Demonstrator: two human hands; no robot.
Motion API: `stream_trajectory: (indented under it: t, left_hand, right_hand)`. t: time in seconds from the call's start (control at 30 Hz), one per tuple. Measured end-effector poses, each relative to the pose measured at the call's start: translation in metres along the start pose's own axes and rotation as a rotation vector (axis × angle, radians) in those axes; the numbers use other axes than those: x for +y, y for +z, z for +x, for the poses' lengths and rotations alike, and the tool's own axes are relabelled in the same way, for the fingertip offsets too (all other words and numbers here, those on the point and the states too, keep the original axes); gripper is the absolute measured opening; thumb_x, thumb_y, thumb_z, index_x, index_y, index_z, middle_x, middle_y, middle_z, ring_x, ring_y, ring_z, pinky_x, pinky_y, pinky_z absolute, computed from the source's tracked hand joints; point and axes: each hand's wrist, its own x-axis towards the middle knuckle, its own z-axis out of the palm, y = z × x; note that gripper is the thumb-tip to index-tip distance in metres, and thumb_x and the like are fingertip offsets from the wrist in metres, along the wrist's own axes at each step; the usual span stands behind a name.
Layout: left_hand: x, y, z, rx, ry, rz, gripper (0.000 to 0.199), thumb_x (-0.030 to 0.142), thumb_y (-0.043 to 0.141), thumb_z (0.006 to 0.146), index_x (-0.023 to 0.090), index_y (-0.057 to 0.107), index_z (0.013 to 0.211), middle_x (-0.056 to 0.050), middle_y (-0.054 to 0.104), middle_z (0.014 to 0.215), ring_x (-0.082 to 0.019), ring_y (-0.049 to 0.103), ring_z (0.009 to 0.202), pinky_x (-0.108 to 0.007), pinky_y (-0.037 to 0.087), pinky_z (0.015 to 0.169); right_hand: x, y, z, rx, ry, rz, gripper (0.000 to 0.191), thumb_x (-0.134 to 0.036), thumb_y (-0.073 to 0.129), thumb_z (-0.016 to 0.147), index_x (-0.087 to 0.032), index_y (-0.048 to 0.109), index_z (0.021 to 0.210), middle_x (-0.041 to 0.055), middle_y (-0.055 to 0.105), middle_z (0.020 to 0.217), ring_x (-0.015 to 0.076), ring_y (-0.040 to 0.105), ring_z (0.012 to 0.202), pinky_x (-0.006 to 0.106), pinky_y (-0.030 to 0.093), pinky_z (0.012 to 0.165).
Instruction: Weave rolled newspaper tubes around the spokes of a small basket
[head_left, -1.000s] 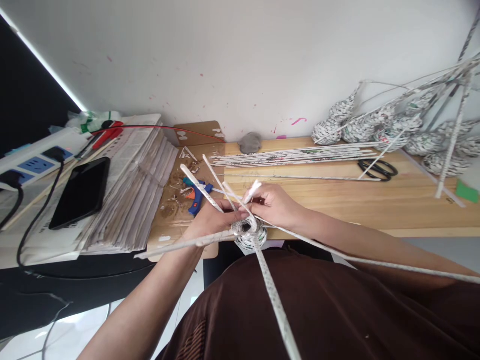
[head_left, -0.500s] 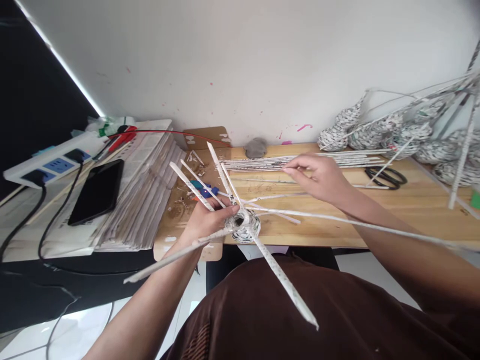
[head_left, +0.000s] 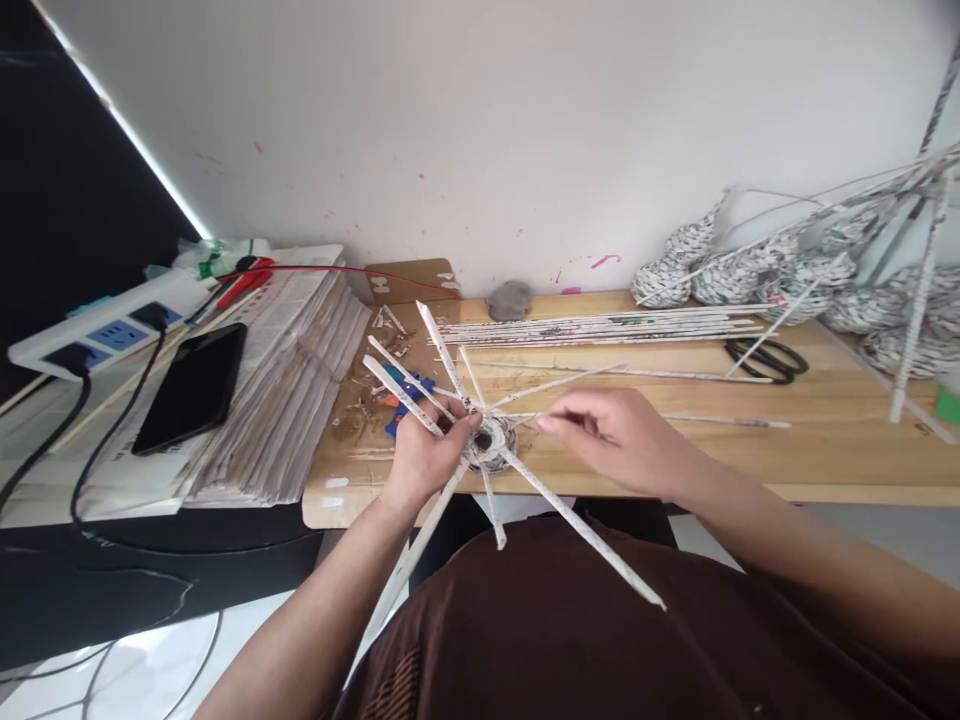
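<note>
A small round woven paper piece (head_left: 496,458) with a dark hole at its top sits just over the table's front edge. Rolled newspaper strips (head_left: 581,527) fan out from it in several directions. My left hand (head_left: 427,445) grips its left side, with the thumb pressed by the hole and a few strips rising past the fingers. To its right, my right hand (head_left: 611,435) is closed, thumb and forefinger pinching one thin paper strip close to the weave. That strip's long free end appears to run out to the right, behind the hand.
A bundle of paper rolls (head_left: 600,325) lies at the back of the wooden table (head_left: 862,450). Black-handled scissors (head_left: 787,362) and several woven paper gourds (head_left: 664,280) are at right. Left are stacked newspapers (head_left: 277,400), a phone (head_left: 193,388) and a power strip (head_left: 112,335).
My right hand has come down and left from the bundle of rolls to pinch a strip near the weave. The woven piece has turned in my left hand, its strips pointing differently.
</note>
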Motion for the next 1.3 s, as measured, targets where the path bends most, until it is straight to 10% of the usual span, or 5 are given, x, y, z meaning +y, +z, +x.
stream_trajectory:
  t: [0.1,0.33,0.63,0.87,1.3]
  left_hand:
    - [0.003,0.005,-0.003,-0.015,0.018,0.004,0.021,0.037,0.073,0.075,0.020,0.062,0.069,0.002,0.059,0.060,-0.013,0.052,0.057,-0.026,0.041,0.058]
    - [0.005,0.008,-0.008,-0.018,0.002,-0.069,0.020,0.035,0.073,0.075,0.019,0.062,0.070,0.003,0.058,0.060,-0.012,0.052,0.056,-0.024,0.042,0.057]
    - [-0.005,0.012,-0.003,-0.050,-0.043,-0.130,0.021,0.036,0.074,0.075,0.017,0.065,0.075,0.000,0.066,0.067,-0.015,0.059,0.061,-0.026,0.046,0.061]
    - [-0.003,0.013,-0.003,-0.056,-0.049,-0.163,0.022,0.036,0.076,0.073,0.017,0.064,0.070,-0.001,0.067,0.063,-0.014,0.058,0.058,-0.025,0.045,0.058]
    - [0.001,0.016,0.001,-0.026,-0.101,-0.113,0.022,0.038,0.078,0.066,0.018,0.070,0.070,0.002,0.061,0.056,-0.012,0.051,0.051,-0.025,0.039,0.051]
  right_hand:
    - [0.001,0.014,0.021,0.091,-0.177,-0.147,0.021,-0.030,0.059,0.095,-0.021,0.074,0.084,0.0060,0.072,0.082,0.0198,0.060,0.077,0.033,0.040,0.074]
    - [0.000,0.034,0.037,-0.041,-0.002,-0.146,0.040,-0.036,0.057,0.097,-0.019,0.067,0.062,0.0005,0.062,0.057,0.0117,0.048,0.052,0.029,0.028,0.056]
    - [0.009,0.049,0.045,-0.039,0.171,0.430,0.022,-0.013,0.063,0.085,-0.016,0.075,0.103,0.0080,0.078,0.098,0.0188,0.072,0.088,0.030,0.054,0.078]
    - [0.011,0.043,0.053,-0.187,0.250,0.638,0.007,-0.017,0.068,0.082,-0.016,0.075,0.085,0.0042,0.076,0.086,0.0156,0.068,0.078,0.028,0.054,0.075]
    - [0.010,0.056,0.056,0.118,0.381,0.649,0.008,-0.019,0.070,0.071,-0.018,0.062,0.068,-0.0001,0.064,0.066,0.0128,0.057,0.061,0.026,0.045,0.058]
